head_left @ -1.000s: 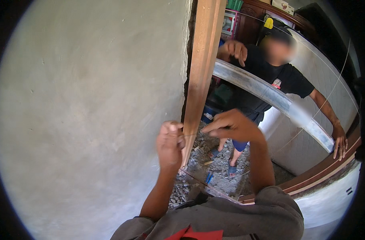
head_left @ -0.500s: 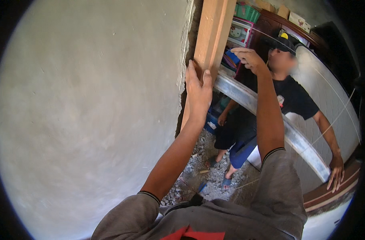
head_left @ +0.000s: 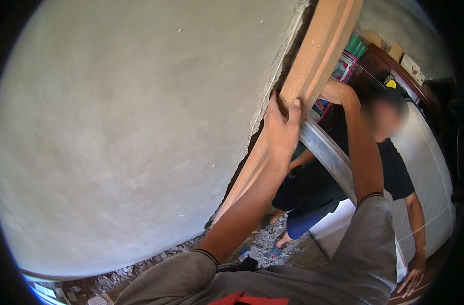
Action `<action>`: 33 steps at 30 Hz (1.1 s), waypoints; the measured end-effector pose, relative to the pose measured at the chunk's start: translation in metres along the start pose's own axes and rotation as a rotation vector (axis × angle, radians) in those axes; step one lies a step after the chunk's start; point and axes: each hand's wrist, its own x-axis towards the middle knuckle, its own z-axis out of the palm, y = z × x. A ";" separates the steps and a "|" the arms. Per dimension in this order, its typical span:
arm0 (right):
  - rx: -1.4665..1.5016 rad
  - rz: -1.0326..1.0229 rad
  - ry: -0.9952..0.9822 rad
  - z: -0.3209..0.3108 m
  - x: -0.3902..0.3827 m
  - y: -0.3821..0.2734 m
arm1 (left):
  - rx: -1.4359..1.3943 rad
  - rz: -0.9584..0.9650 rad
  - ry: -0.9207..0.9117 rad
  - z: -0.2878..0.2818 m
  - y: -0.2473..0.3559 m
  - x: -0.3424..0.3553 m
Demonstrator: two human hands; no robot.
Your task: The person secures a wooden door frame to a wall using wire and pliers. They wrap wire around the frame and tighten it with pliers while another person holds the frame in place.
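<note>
Upper centre to lower centre: long, tan, grooved wooden post [head_left: 318, 51] slanting beside grey plastered wall [head_left: 140, 127]. Left hand [head_left: 283, 129], mid-frame, spread against post, thumb apart from fingers. Right hand [head_left: 337, 92], upper right, bent at post's edge; fingertips hidden, grip cannot be told.

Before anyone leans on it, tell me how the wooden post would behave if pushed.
The wooden post is probably stiff, being long and thick. It might shift toward the wall, as a dark gap runs between them. Its matte-looking face likely isn't very slippery under the left hand.
</note>
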 end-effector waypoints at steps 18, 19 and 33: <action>-0.375 -0.075 0.021 -0.020 0.024 0.031 | -0.179 0.225 0.194 0.014 -0.004 -0.018; -0.280 -0.037 0.035 -0.013 0.024 0.033 | -0.181 0.201 0.206 0.014 -0.002 -0.018; -0.177 -0.079 0.114 0.020 0.006 0.005 | -0.195 0.080 0.085 0.004 0.002 -0.031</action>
